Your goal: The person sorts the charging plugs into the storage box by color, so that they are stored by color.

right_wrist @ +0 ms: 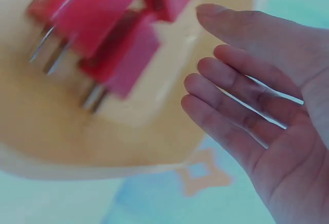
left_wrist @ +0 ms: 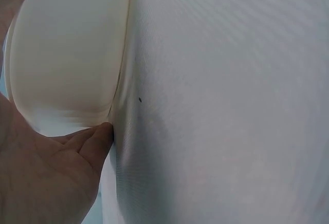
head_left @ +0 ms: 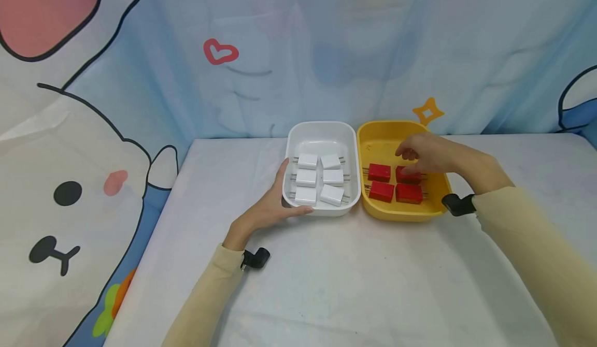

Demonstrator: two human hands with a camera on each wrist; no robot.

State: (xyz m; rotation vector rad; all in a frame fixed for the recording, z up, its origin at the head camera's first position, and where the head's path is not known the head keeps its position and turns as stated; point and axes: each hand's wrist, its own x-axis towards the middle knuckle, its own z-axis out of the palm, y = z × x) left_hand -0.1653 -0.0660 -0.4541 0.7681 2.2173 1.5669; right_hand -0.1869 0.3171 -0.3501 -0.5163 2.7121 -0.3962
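Note:
My left hand (head_left: 266, 207) holds the near left corner of a white plastic bin (head_left: 322, 140), thumb along the front wall and fingers against the left side. Several white plug adapters (head_left: 306, 177) lie inside in two columns, metal prongs pointing outward. Against its right side stands a yellow bin (head_left: 380, 147) with several red plug adapters (head_left: 381, 191) in its near half. Over the far right red adapter (head_left: 412, 177) hovers my right hand (head_left: 436, 155). Its fingers (right_wrist: 226, 118) are loosely bent and apart from the adapters in the right wrist view, with nothing held.
Both bins stand near the back edge of a table covered with white cloth (head_left: 350, 285). Behind it hangs a light blue printed curtain (head_left: 298, 52). A cartoon figure (head_left: 84, 181) is printed on the fabric at the left.

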